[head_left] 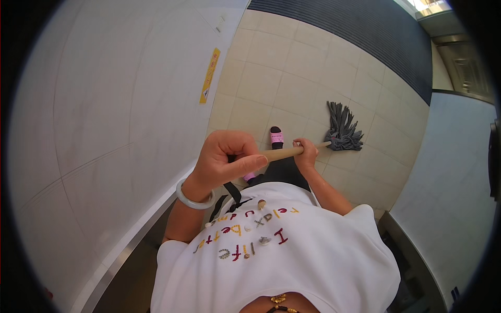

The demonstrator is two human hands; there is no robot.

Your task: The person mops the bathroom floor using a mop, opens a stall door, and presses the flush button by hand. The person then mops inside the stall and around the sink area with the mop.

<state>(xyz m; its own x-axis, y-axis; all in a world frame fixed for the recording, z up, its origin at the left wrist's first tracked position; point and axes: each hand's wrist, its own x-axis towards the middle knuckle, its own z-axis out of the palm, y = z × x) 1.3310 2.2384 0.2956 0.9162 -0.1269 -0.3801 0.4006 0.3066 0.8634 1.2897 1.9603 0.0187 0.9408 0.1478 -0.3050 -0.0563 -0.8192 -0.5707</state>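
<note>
My left hand (pixel 235 156) is closed around the top end of a wooden mop handle (pixel 282 153), the thumb lying along it. Further down the same handle, my right hand (pixel 306 153) grips it at about hip height. The grey mop head (pixel 345 129) of cloth strips rests on the tiled floor, ahead and to the right of my feet. Its strips fan out away from me and to the right. A pale bangle (pixel 194 199) circles my left wrist.
Beige floor tiles (pixel 297 74) reach a dark ribbed mat (pixel 352 35). A pale wall (pixel 101 117) with a yellow warning strip (pixel 210 76) stands left, another wall panel (pixel 442 156) right. A metal door (pixel 467 70) is at far right. My pink slippers (pixel 276 137) are below my hands.
</note>
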